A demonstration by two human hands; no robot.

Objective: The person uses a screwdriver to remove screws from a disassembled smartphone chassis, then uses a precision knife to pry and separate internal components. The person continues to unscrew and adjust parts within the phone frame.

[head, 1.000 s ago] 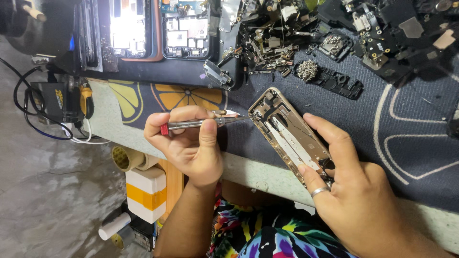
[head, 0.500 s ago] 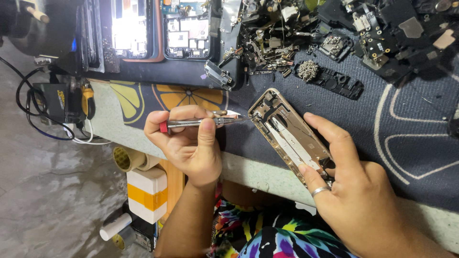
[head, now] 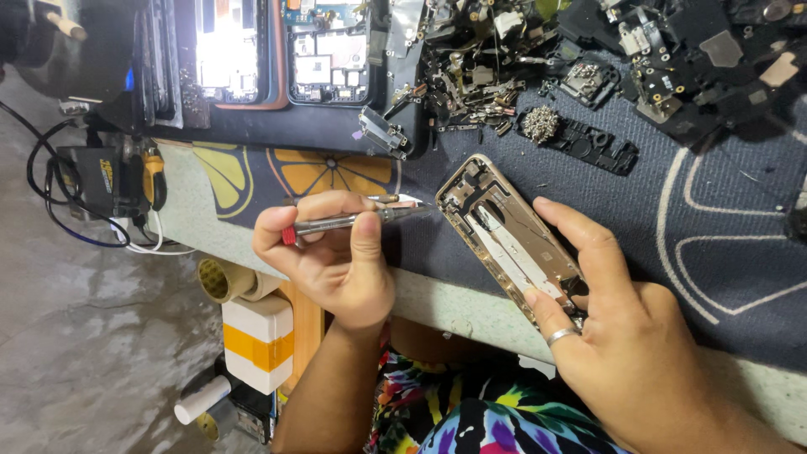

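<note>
Plainly mid-repair: left hand curled tight around a slim metal screwdriver with a red end cap, thumb pressed along the shaft, tip pointing toward three o'clock and stopping just short of the phone frame; a thin pair of tweezers tucked in the same grip, just above the driver. Right hand spread over the gold-coloured phone frame, fingers braced on its right edge, thumb pinning the lower end — ring on one finger; frame lying tilted on the dark blue mat, top corner toward eleven o'clock, bare interior facing up with a pale strip down the middle. At twelve o'clock of the frame, a heap of loose metal phone parts and a small cluster of screws on a black bracket; further out at eleven o'clock, two opened phones side by side, one screen glowing white. At nine o'clock beyond the table edge, a roll of tape beside a white box with a yellow band; black cables further out.
</note>
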